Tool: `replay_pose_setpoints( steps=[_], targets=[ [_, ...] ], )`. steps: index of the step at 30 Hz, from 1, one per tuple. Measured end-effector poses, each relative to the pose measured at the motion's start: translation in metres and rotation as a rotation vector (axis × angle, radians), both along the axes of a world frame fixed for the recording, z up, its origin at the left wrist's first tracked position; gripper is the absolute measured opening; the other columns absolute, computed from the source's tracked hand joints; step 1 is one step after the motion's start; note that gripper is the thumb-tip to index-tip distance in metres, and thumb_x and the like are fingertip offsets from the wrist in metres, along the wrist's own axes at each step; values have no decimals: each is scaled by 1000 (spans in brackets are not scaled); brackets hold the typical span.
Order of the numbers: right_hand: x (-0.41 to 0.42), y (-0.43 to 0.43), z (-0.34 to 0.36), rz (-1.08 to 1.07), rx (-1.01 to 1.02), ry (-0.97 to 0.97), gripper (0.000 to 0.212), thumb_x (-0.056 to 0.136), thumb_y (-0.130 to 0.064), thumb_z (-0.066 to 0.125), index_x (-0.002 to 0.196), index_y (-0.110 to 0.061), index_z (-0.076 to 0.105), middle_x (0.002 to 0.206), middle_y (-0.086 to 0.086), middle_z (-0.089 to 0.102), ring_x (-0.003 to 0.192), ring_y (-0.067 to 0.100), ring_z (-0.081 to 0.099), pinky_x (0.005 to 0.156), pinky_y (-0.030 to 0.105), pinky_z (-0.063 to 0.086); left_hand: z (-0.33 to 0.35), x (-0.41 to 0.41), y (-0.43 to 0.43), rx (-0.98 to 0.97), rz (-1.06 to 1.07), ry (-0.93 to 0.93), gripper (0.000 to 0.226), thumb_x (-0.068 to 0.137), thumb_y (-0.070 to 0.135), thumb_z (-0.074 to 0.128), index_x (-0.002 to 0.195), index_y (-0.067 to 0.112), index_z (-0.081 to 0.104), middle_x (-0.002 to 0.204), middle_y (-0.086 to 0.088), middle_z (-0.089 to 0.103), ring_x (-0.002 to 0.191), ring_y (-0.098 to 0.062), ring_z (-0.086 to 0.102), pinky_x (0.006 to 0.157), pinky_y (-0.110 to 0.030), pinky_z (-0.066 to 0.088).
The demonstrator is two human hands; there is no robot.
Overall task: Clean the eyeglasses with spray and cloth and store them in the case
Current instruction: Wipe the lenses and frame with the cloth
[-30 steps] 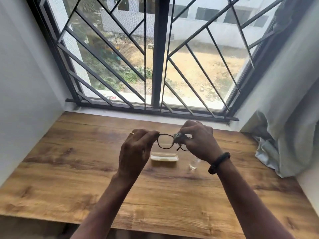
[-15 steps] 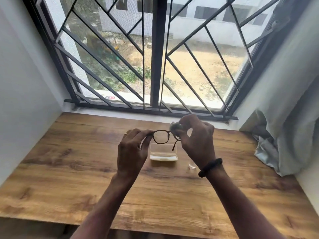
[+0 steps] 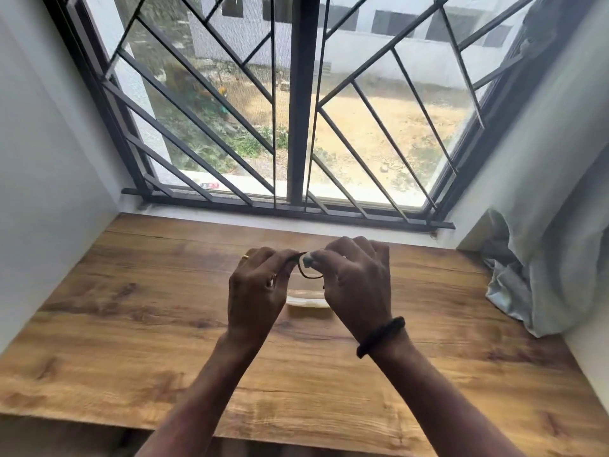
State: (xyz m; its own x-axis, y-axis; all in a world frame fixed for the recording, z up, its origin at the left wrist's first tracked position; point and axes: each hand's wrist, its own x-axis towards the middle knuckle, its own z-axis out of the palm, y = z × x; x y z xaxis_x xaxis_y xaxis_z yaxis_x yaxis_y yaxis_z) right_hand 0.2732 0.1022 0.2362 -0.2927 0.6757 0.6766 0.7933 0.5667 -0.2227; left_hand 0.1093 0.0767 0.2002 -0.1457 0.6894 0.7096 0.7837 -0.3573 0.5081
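Eyeglasses (image 3: 311, 276) held up over the case (image 3: 308, 300), cloth (image 3: 307, 258) on a lens.
My left grip (image 3: 260, 285) pinched one end of the eyeglasses, and my right grip (image 3: 356, 282) was curled round the small grey cloth, pressing it to the lens. The eyeglasses were off the worktop (image 3: 131, 324), over the clear case, which lay on it partly hidden behind both hands. A black band (image 3: 380, 336) circled my right wrist, nearer me than the case.

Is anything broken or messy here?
Nothing stands out. The left hand and right hand hold the eyeglasses over the table, the right pinching a cloth on one lens; the case lies flat below.
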Motion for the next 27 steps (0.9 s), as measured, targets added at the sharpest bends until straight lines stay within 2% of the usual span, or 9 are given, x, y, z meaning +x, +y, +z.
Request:
replay_pose_setpoints(
  steps=[5,9,16,23,27],
  targets=[
    [-1,-2,-5,138,18,-44,19,95,-16,64,102,-26,78,104,-8,71,98,19,62,86,36,39,-2,-2,0,14,15,-14,14,90,10,73,103,8,79,88,-4,74,80,-22,65,72,-31,50],
    [8,-2,-7,207,38,-61,20,91,-13,69,98,-30,78,112,-17,72,102,18,61,89,36,40,-4,-3,-1,1,4,1,17,87,5,77,104,8,79,91,-5,75,82,-21,66,73,-30,52],
    [26,-2,-7,284,104,-111,21,93,-13,66,91,-28,80,109,-20,74,100,21,64,85,41,43,-4,0,-3,-2,-36,-25,18,90,12,72,106,12,79,91,-1,75,81,-19,66,71,-33,53],
    [34,-3,-2,217,101,-111,22,88,-9,71,90,-29,79,109,-18,73,98,20,61,83,43,44,-1,0,-3,-11,-45,-89,19,87,6,78,106,10,80,92,-2,76,83,-18,68,71,-35,55],
    [34,-1,-3,132,78,-103,29,82,-2,75,93,-29,79,103,-11,73,95,22,62,86,34,32,0,-1,-4,1,-48,-92,19,88,8,77,106,9,79,93,-2,76,84,-18,68,72,-35,55]
  ],
)
